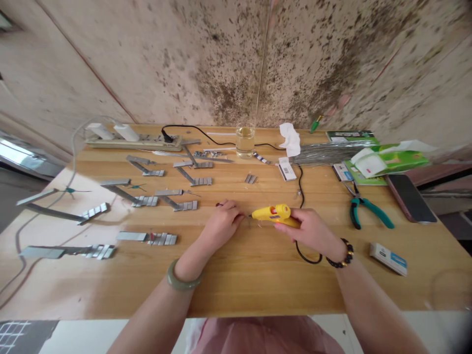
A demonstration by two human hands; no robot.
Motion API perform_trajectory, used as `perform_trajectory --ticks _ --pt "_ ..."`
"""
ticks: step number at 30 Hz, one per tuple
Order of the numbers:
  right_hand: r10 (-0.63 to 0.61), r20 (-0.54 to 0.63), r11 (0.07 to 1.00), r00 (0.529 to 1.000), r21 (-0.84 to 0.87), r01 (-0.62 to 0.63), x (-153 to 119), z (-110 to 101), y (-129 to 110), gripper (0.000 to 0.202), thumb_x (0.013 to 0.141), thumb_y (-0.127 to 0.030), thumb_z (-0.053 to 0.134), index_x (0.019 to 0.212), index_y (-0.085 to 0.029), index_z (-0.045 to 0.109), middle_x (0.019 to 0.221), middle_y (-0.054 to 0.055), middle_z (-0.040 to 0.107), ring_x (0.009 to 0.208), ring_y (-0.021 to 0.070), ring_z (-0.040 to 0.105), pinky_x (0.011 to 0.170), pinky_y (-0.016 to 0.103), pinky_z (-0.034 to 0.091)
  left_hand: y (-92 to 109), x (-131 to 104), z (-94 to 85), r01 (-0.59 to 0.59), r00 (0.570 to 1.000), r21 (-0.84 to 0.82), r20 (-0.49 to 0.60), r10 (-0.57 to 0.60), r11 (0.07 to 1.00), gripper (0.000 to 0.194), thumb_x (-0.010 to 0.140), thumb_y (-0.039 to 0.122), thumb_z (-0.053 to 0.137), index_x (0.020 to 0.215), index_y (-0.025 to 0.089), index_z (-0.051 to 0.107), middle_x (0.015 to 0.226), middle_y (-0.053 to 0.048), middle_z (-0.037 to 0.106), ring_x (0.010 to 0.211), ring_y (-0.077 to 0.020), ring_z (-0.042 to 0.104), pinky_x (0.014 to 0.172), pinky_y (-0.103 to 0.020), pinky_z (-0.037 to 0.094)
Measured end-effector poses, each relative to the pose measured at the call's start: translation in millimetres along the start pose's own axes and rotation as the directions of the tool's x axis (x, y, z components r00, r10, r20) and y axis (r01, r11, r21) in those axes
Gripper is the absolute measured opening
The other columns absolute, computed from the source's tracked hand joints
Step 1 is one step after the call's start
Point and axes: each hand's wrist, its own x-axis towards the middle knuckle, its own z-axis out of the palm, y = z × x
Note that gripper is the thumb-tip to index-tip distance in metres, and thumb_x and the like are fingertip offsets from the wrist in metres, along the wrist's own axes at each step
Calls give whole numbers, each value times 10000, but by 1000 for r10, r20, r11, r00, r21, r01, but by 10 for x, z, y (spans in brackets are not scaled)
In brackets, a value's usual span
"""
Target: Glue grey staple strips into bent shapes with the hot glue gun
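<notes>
My right hand point(309, 229) is wrapped round the handle of a yellow hot glue gun point(271, 213). The gun's nozzle points left, close to the fingertips of my left hand point(223, 222). Those left fingers are pinched together just above the wooden table point(236, 280); what they hold is too small and hidden to make out. Thin dark bits show under the nozzle. Behind my hands lie a few small grey metal-looking pieces point(251, 179). To the left stand several grey folded strip pieces point(186, 205) with segmented ends.
A power strip point(132, 143) and a glass of yellowish liquid point(245, 141) stand along the wall. On the right are teal-handled pliers point(370, 209), a phone point(412, 199), small boxes point(389, 258), a wire bundle point(328, 153) and a green tissue pack point(400, 160). The gun's black cord point(302, 189) loops nearby.
</notes>
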Motion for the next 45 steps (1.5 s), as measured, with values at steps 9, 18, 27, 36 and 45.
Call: perform_trajectory --ticks 9,18,27,36,45 --pt "-13 14 1000 1000 2 13 1 11 5 270 821 -425 574 935 -194 655 762 16 704 623 159 652 556 235 470 -3 4 0 -21 1000 15 -4 21 1000 147 848 172 535 808 168 676 809 -50 616 788 -173 543 772 -324 402" --pt "-34 12 999 999 -24 34 -1 12 11 266 823 -417 577 956 -203 663 678 7 692 625 167 653 563 240 465 -18 3 18 -35 999 18 -18 35 999 130 842 170 548 803 162 672 802 -48 614 780 -171 542 762 -322 399" --pt "-9 -37 990 999 -141 3 -4 -13 26 290 821 -456 563 852 -181 649 742 39 703 624 172 646 519 240 431 -13 2 8 -35 999 33 -13 35 999 139 845 166 538 801 158 669 812 -55 615 774 -174 539 757 -326 406" --pt "-53 -48 990 997 -130 46 -3 21 9 236 814 -404 588 909 -199 658 786 24 713 667 166 649 580 240 450 -24 1 16 -38 999 37 -8 38 999 141 845 168 537 798 164 669 803 -50 606 763 -169 534 755 -325 405" --pt "-82 -57 991 995 -113 75 3 46 11 235 817 -392 586 942 -206 656 860 28 716 728 173 654 628 247 467 -8 2 5 -31 1000 25 1 30 999 146 845 166 532 811 174 674 806 -51 600 779 -173 540 761 -333 409"
